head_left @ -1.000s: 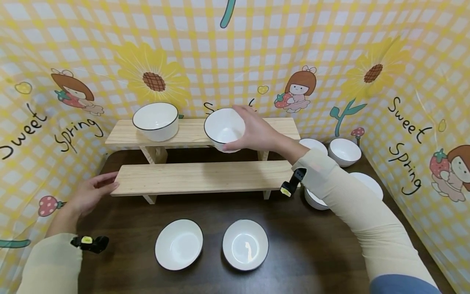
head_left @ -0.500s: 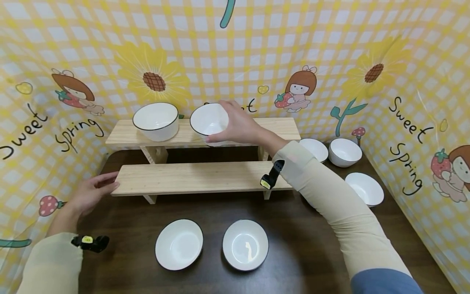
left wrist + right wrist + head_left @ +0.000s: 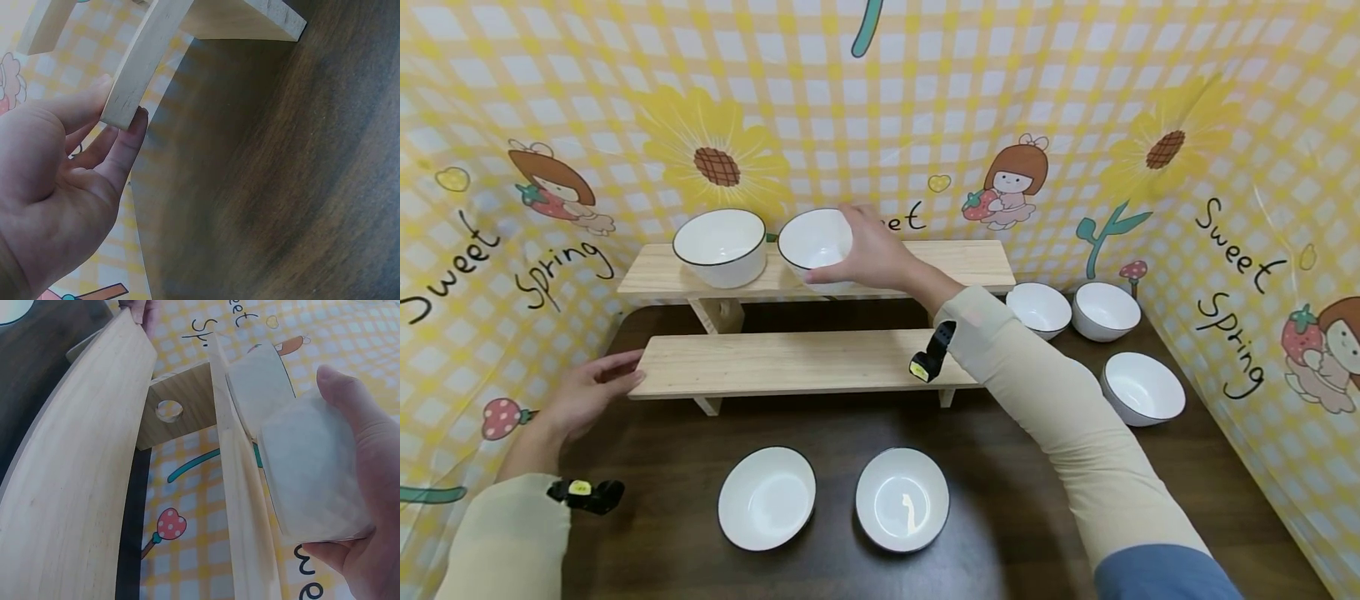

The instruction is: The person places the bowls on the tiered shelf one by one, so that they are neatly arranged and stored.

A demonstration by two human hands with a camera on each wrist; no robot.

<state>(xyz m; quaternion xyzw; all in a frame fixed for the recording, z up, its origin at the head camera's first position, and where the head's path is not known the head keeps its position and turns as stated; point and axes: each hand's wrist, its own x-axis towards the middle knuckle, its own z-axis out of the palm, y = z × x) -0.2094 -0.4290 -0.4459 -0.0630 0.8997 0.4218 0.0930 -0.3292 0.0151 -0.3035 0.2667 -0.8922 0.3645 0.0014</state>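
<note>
- Right hand (image 3: 876,250): fingers spread and curved about the right side of the held bowl (image 3: 812,242), thumb on the near wall, fingertips toward the far rim; grip partway closed, to the bowl's width.
- Held bowl was white, dark-rimmed, mouth up, at the upper board (image 3: 955,262) of the wooden stand (image 3: 718,317), left of its middle. Could not tell whether its base touched the wood.
- A second bowl (image 3: 720,250), same kind, sat upright on that board, just left of the held one.
- Left hand (image 3: 580,400): pinched the left end of the lower board (image 3: 812,362), thumb on the top face, fingertips beneath; gap only as wide as the plank.
- Lower board lay in front of the upper one.
- Dark brown tabletop (image 3: 1000,500) in front of the stand bore a left front bowl (image 3: 767,498) and a right front bowl (image 3: 902,500), side by side, apart.
- Right of the stand: two bowls close together, an inner bowl (image 3: 1039,308) and an outer bowl (image 3: 1107,312); a nearer bowl (image 3: 1142,388) stood beyond the right sleeve (image 3: 1052,408).
- Yellow-checked cloth (image 3: 850,108) hung behind and at both sides.
</note>
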